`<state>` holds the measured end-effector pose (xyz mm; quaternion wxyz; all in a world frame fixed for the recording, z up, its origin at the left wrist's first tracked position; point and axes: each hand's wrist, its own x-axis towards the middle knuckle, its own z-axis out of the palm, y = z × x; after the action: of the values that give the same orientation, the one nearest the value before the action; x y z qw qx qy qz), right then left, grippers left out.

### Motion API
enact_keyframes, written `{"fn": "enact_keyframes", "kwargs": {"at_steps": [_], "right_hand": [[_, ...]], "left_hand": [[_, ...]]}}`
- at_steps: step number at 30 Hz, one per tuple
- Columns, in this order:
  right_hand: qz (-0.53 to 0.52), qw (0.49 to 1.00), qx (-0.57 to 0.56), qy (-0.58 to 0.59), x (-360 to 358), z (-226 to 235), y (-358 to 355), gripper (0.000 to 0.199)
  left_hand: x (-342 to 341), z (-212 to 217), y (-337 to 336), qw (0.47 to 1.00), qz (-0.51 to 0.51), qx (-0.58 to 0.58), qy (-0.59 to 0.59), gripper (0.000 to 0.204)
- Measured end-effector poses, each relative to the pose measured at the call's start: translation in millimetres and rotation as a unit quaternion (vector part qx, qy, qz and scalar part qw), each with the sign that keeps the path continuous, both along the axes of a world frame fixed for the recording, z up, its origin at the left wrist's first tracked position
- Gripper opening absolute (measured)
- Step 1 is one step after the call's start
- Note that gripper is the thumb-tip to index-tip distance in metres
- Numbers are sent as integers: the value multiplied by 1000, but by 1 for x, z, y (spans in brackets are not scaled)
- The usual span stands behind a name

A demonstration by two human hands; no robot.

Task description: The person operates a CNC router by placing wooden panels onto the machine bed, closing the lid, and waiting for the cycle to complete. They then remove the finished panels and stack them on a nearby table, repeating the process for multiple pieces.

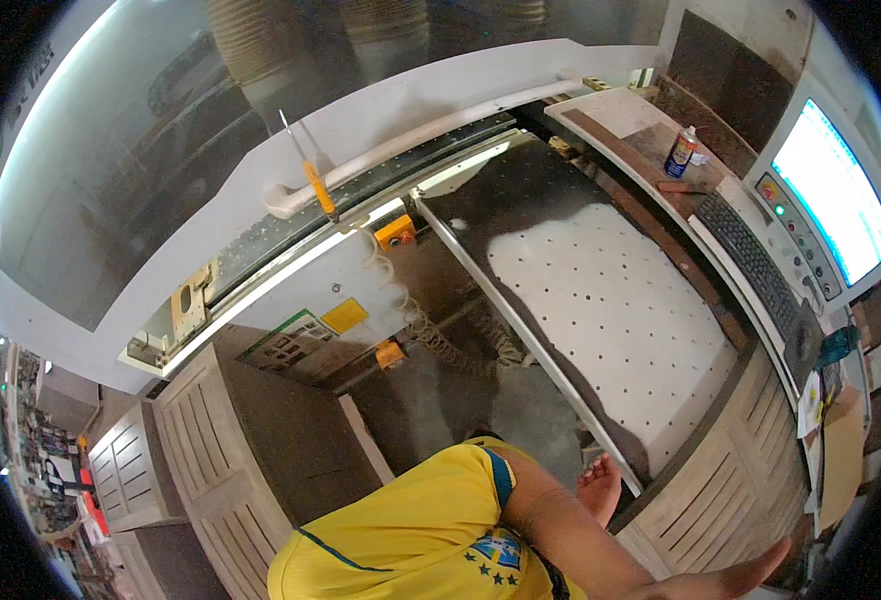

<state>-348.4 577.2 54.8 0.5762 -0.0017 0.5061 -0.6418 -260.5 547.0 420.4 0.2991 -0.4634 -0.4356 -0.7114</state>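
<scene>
Neither of my hands shows in the head view. My legs fill the lower middle, covered in part by yellow shorts (410, 520) with dark blue trim and a crest. One bare leg (570, 525) bends across toward the lower right, and the toes of a bare foot (600, 485) show beyond it. Close by stands a machine table with a white perforated board (600, 300), its surface dotted with small holes. Hung at the white machine's front rail is an orange-handled air blow gun (317, 187) with a thin metal nozzle. A pale coiled hose (415, 310) runs down below it.
At the right, a lit monitor (830, 180) stands over a black keyboard (745, 255) and mouse (803, 341). A spray can (680, 152) stands on the side ledge. Stacks of slatted wooden panels (200, 430) rise at the left; another slatted panel (725, 460) lies at the lower right.
</scene>
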Motion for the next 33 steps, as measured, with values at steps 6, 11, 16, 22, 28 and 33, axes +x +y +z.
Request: {"fn": "enact_keyframes", "kwargs": {"at_steps": [6, 11, 16, 22, 28, 33], "right_hand": [[54, 998, -38, 23, -2, 15, 0, 31], [278, 949, -136, 60, 21, 89, -6, 48], [405, 909, -100, -9, 64, 163, -21, 54], [447, 886, -83, -91, 78, 187, -25, 47], [463, 875, -105, -98, 87, 188, -26, 47], [468, 874, -93, -91, 89, 169, -21, 47]], "left_hand": [[-21, -3, 13, 990, -51, 133, -7, 52], [-5, -16, -14, 985, 111, 60, -115, 38], [-13, -25, -15, 955, 269, -98, 72, 32], [0, -21, -12, 968, 213, -127, 34, 34], [7, -15, -10, 973, 174, -149, 22, 35], [10, -16, -10, 976, 150, -158, 8, 37]]}}
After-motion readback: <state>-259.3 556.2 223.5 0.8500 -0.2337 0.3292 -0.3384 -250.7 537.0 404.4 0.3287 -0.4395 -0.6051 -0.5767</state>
